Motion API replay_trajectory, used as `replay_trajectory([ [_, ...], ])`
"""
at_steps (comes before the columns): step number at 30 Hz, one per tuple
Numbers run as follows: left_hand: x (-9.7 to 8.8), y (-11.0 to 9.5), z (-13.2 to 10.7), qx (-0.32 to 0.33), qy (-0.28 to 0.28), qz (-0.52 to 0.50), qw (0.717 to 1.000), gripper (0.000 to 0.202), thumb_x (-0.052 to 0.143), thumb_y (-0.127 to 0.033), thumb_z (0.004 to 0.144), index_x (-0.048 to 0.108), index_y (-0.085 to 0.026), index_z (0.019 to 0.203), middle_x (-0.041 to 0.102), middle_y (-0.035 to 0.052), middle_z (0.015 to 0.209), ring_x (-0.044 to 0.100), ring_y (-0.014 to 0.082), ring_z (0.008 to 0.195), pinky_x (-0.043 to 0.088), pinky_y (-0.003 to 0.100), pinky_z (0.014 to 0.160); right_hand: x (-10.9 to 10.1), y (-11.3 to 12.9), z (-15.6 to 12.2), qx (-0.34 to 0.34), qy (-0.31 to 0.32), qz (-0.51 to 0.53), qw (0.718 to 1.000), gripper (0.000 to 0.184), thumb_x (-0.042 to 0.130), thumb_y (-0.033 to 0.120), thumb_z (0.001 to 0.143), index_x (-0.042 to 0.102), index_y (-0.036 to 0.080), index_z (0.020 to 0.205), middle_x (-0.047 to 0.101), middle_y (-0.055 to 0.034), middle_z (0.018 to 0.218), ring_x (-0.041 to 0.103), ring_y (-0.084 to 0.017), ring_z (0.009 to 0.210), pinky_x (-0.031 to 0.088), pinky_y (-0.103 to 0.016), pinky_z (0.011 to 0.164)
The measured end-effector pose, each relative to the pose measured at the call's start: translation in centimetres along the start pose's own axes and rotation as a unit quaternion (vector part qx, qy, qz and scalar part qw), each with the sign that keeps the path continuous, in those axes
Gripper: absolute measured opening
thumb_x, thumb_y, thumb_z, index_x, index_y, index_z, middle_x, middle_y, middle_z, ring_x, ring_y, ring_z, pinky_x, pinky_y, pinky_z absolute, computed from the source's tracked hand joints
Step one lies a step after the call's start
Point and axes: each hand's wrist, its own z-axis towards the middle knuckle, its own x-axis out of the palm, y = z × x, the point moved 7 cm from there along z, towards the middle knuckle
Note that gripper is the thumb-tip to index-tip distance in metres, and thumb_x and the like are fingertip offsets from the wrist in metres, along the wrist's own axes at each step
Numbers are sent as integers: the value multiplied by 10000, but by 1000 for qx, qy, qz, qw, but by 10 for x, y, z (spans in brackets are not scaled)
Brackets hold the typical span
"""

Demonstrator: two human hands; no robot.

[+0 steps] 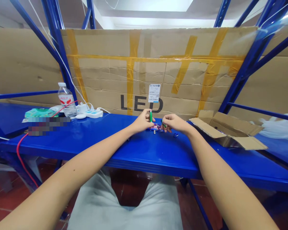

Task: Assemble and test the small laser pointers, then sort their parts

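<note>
My left hand (144, 121) is closed around a slim green metallic tube (151, 116), held upright with a pale tip on top. Just to its right, my right hand (172, 122) pinches a small green piece (163, 125), partly covered by the fingers; its exact kind is too small to tell. Between and below the hands lie several shiny red and purple tubes (156, 127) on the blue table (144, 153). A small blue clip-like piece (176, 135) rests on the tabletop below my right hand.
To the right, an open cardboard box (227, 127) has its flaps spread. At the left are a water bottle (66, 100), a green packet (39, 112), and a white power strip (94, 112) with cables. A large cardboard panel (105, 76) stands behind the table between blue posts.
</note>
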Motion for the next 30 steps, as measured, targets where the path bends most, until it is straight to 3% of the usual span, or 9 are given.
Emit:
replay_trajectory([
  [3,3,11,1,-91,-9,-110,990,595,573,1,690,391,-144,1237,605,8,808,547,83,536,398,237,513,5,2,3,-32,-4,95,995,99,575,209,792,486,191,751,601,-8,621,524,-113,456,414,-248,433],
  [7,4,14,-1,-137,-18,-127,982,391,550,-42,750,501,-149,1122,513,-55,614,396,50,419,262,207,440,10,-3,11,-75,11,132,988,178,659,298,796,522,185,808,549,25,603,512,-107,475,429,-260,472],
  [11,-2,5,0,-59,-33,-18,998,180,588,-148,792,588,-145,971,492,-60,573,436,73,483,353,226,521,14,-5,14,-94,15,153,984,259,711,361,776,532,181,827,558,22,624,520,-110,495,410,-258,470],
  [14,-6,-7,1,46,-42,65,996,121,622,-207,782,618,-134,878,616,1,736,561,121,698,437,260,693,20,-1,12,-86,37,172,981,292,729,392,765,541,174,811,581,6,652,515,-103,505,407,-254,471],
  [17,-5,-13,0,111,-22,107,988,149,617,-253,790,632,-137,882,660,28,851,586,149,817,440,284,792,23,3,8,-75,51,203,975,312,745,405,749,545,168,775,585,-3,662,494,-95,509,409,-254,473],
  [24,-6,-12,0,103,-36,148,983,184,593,-318,813,630,-138,826,643,17,748,552,144,711,415,278,700,27,5,3,-18,88,314,945,284,775,319,706,543,157,726,542,-1,600,451,-92,520,351,-228,458],
  [30,-6,-13,-2,98,-48,200,974,185,623,-322,797,609,-147,739,597,-3,685,508,140,682,377,269,660,24,-3,10,13,12,301,953,280,747,282,697,493,168,663,492,11,558,404,-78,488,298,-219,431],
])
